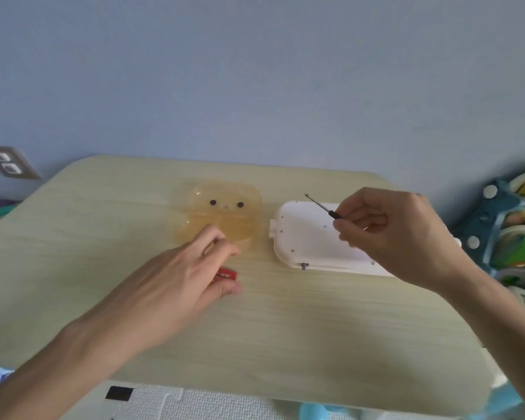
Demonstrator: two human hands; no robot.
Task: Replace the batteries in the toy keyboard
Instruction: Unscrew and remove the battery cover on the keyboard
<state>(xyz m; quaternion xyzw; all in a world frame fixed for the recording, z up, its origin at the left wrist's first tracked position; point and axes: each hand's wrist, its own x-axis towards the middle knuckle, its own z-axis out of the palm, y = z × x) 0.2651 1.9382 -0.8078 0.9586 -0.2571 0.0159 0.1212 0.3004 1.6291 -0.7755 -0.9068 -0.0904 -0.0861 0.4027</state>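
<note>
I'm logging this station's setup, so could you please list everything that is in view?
table: one, pale wood, centre
toy keyboard: one, white, underside up, right on table
screwdriver: one, thin, dark handle, in right hand
bear-faced tray: one, translucent amber, far centre
battery pack: one, red, partly under left hand
wall socket: one, grey, far left
toy bin: one, teal, right edge
left hand: over battery pack
right hand: pinching screwdriver
</note>
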